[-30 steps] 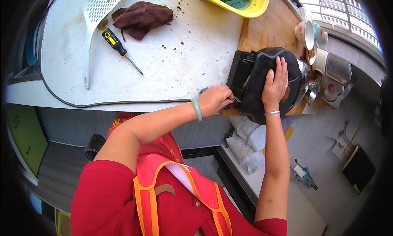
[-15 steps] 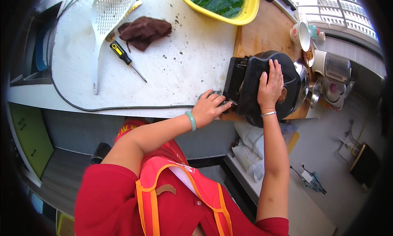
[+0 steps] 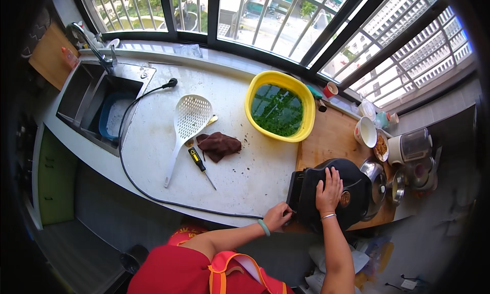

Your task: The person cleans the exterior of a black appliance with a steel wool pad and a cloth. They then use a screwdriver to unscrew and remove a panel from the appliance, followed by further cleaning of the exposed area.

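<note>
In the lower right of the frame, the black, rounded, plastic-looking appliance (image 3: 352, 174) sits over a brown wooden board (image 3: 326, 136), its lower end reaching the front edge of the white, speckled tabletop (image 3: 255, 189). My right hand (image 3: 330, 192) lies flat on its casing, fingers extended and gripping nothing. My left hand (image 3: 277, 216) is at the appliance's lower left corner, fingers curled in close together; I cannot tell whether they pinch anything. Beside that hand, the long black rubbery cord (image 3: 178, 207) follows the front edge, then bends up toward the upper left.

To the appliance's right, room is tight: a shiny domed steel lid (image 3: 376, 179) stands just beside it. Above, a yellow plastic basin (image 3: 309, 107) of greens in water stands apart, with bare board between. To the left, open tabletop stretches to the black-and-yellow screwdriver (image 3: 197, 160) and crumpled dark brown cloth (image 3: 220, 146) near mid-frame.
</note>
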The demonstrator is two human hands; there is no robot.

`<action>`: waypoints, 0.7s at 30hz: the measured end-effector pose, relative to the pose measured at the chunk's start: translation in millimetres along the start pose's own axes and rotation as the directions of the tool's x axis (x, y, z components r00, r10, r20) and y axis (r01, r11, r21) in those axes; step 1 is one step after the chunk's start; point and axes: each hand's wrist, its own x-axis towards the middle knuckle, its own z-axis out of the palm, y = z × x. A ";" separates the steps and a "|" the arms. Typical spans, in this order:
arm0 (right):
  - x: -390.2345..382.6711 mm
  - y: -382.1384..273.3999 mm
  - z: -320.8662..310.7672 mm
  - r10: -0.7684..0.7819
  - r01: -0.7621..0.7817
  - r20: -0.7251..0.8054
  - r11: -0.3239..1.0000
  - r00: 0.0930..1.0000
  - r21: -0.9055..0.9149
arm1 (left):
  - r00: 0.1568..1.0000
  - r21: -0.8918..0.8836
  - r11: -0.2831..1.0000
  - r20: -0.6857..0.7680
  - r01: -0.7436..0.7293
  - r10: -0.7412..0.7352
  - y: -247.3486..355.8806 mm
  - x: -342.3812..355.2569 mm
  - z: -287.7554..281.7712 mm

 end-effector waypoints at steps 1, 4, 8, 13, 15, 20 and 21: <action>-0.3 0.8 0.5 -0.001 0.001 -0.011 1.000 1.000 -0.002 | 0.998 0.037 0.997 -0.005 -0.063 0.063 -0.8 -0.5 -0.1; -3.4 3.6 -5.4 0.010 -0.010 -0.013 1.000 1.000 0.003 | 0.972 0.183 0.955 0.012 -0.235 0.237 4.2 -4.1 -2.5; -5.2 6.6 -9.6 0.016 -0.016 -0.019 1.000 1.000 0.017 | 0.924 0.254 0.889 0.143 -0.380 0.355 11.1 -7.6 -13.9; -3.8 5.2 -10.5 0.006 -0.005 -0.049 1.000 0.999 0.023 | 0.823 0.364 0.742 0.326 -0.563 0.465 -4.0 -5.4 -25.5; -3.6 6.0 -10.9 0.004 -0.003 -0.054 1.000 0.999 0.022 | 0.783 0.380 0.694 0.420 -0.611 0.459 -2.5 2.4 -29.5; -4.6 5.8 -8.6 0.002 -0.001 -0.057 1.000 0.998 0.016 | 0.726 0.369 0.673 0.576 -0.641 0.376 -9.3 11.2 -36.8; -4.7 6.7 -9.4 0.004 -0.003 -0.059 1.000 0.998 0.016 | 0.724 0.367 0.678 0.585 -0.637 0.364 -7.2 12.3 -36.9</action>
